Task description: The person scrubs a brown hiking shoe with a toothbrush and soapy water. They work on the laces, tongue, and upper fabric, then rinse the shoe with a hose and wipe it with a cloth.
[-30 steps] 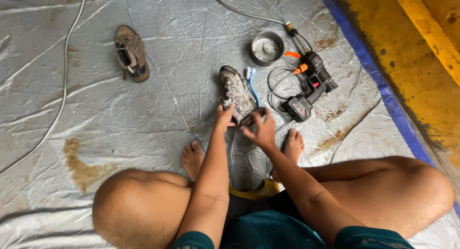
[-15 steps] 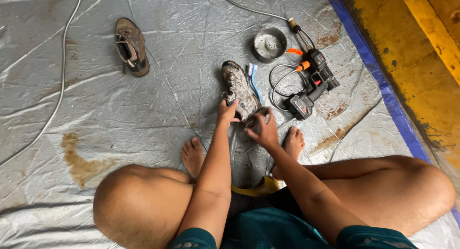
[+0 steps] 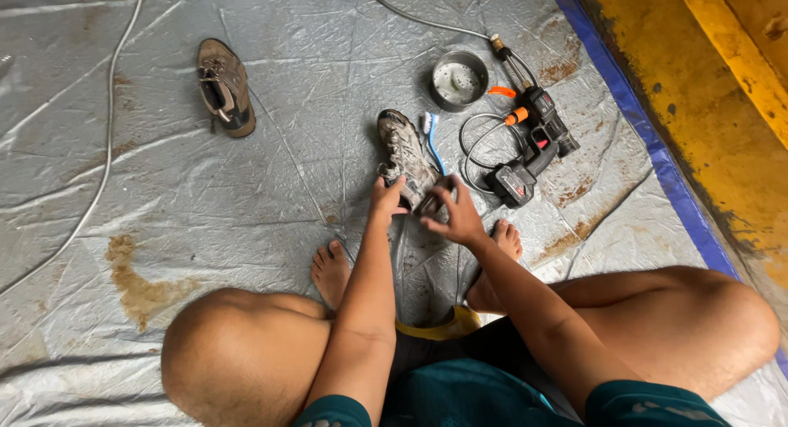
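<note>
Both my hands, left grip (image 3: 386, 199) and right grip (image 3: 456, 220), hold the muddy shoe (image 3: 406, 154); wet mud could let it slip onto the blue brush (image 3: 432, 141) beside it.

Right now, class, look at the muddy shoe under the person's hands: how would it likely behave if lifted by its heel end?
The muddy shoe looks caked with dirt and lies on a wet-looking tarp, so it may feel slippery and rather heavy for its size. Both the left hand and right hand grip its near end, hinting that the upper flexes. Its flat sole makes rolling unlikely.
</note>
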